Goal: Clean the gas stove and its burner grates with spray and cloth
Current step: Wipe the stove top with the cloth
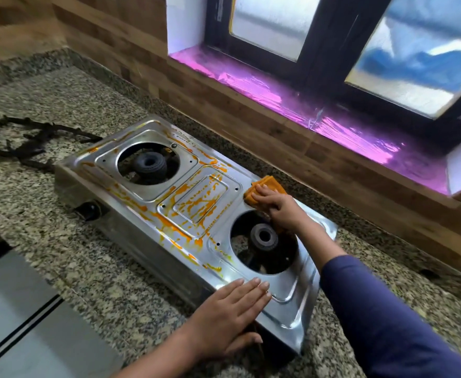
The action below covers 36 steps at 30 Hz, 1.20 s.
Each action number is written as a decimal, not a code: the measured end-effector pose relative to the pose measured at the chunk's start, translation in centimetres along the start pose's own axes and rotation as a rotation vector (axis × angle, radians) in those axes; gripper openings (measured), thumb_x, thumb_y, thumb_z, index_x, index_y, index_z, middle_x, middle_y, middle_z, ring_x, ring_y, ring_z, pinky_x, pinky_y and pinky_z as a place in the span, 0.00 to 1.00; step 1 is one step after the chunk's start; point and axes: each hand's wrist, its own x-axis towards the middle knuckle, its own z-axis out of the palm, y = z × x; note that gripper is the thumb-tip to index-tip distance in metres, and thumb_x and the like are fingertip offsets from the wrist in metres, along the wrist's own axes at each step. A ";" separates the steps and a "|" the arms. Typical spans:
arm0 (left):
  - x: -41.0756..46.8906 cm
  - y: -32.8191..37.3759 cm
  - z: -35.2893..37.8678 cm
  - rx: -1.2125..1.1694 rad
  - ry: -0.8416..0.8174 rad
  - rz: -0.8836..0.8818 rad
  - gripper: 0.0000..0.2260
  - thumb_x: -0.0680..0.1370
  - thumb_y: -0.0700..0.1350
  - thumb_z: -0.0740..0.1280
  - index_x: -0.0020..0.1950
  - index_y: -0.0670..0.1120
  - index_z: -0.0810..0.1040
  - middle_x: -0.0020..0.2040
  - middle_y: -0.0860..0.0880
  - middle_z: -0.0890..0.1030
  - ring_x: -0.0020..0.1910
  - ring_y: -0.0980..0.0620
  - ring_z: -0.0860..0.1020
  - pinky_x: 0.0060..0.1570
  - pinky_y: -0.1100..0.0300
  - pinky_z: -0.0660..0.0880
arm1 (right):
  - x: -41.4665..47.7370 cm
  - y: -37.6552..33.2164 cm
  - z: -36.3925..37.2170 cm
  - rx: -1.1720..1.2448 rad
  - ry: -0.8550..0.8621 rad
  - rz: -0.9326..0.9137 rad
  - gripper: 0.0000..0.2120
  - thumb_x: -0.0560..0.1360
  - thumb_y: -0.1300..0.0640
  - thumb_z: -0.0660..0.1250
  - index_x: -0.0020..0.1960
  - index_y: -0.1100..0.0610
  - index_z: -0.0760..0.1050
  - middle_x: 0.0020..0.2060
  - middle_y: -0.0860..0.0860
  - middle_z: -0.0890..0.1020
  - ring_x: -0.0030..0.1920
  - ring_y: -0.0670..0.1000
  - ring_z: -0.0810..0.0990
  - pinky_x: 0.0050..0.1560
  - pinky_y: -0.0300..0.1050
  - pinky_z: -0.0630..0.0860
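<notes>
A steel two-burner gas stove (294,285) lies diagonally on the granite counter, its top streaked with orange stains around the middle panel (196,200). Both burner wells are bare, with no grates over them. My right hand (279,207) presses a folded orange cloth (264,188) onto the stove's far edge, behind the right burner (263,238). Flat on the near right corner of the stove rests my left hand (232,309), fingers straight, thumb over the front edge. The black burner grates (22,140) lie on the counter to the left of the stove.
The granite counter (87,268) runs around the stove. A wood-look wall and a window with a pink-lined sill (333,126) stand close behind. One black knob (89,210) shows on the stove's front. At the lower left the counter edge drops to a pale floor (19,309).
</notes>
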 end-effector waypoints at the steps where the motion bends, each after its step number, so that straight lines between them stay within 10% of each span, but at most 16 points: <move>1: 0.0 0.0 -0.1 0.001 -0.014 0.001 0.30 0.81 0.63 0.53 0.76 0.44 0.65 0.77 0.45 0.63 0.78 0.47 0.58 0.73 0.51 0.59 | 1.1 -1.1 0.3 -0.025 -0.022 -0.004 0.23 0.77 0.69 0.61 0.71 0.56 0.72 0.75 0.55 0.64 0.77 0.52 0.59 0.78 0.49 0.48; 9: -2.7 -2.0 -2.6 0.004 0.024 -0.155 0.31 0.82 0.63 0.50 0.78 0.44 0.60 0.79 0.46 0.60 0.78 0.48 0.56 0.74 0.50 0.56 | 8.4 -5.0 2.8 -0.451 -0.059 0.275 0.25 0.82 0.40 0.44 0.78 0.39 0.45 0.78 0.53 0.36 0.76 0.57 0.31 0.72 0.61 0.31; 18: -11.5 -12.1 -4.1 -0.019 0.066 -0.670 0.32 0.82 0.61 0.48 0.78 0.40 0.58 0.79 0.44 0.57 0.79 0.46 0.54 0.74 0.47 0.53 | 7.9 -8.8 7.0 -0.319 -0.060 0.067 0.30 0.83 0.42 0.46 0.80 0.50 0.40 0.80 0.50 0.45 0.79 0.49 0.42 0.77 0.52 0.40; 29: -13.0 -16.3 -3.9 -0.095 0.118 -0.479 0.31 0.81 0.58 0.56 0.78 0.42 0.58 0.79 0.46 0.58 0.78 0.48 0.55 0.74 0.45 0.56 | 5.0 -11.3 9.0 -0.333 0.082 0.385 0.29 0.83 0.45 0.46 0.80 0.51 0.41 0.79 0.53 0.42 0.79 0.51 0.39 0.77 0.53 0.37; 36: -13.5 -18.3 -4.5 -0.110 0.136 -0.351 0.28 0.81 0.57 0.56 0.77 0.43 0.63 0.78 0.47 0.62 0.78 0.48 0.58 0.73 0.44 0.60 | 5.6 -13.4 10.1 -0.251 -0.054 -0.024 0.25 0.83 0.50 0.50 0.79 0.52 0.53 0.79 0.52 0.53 0.79 0.51 0.48 0.78 0.48 0.44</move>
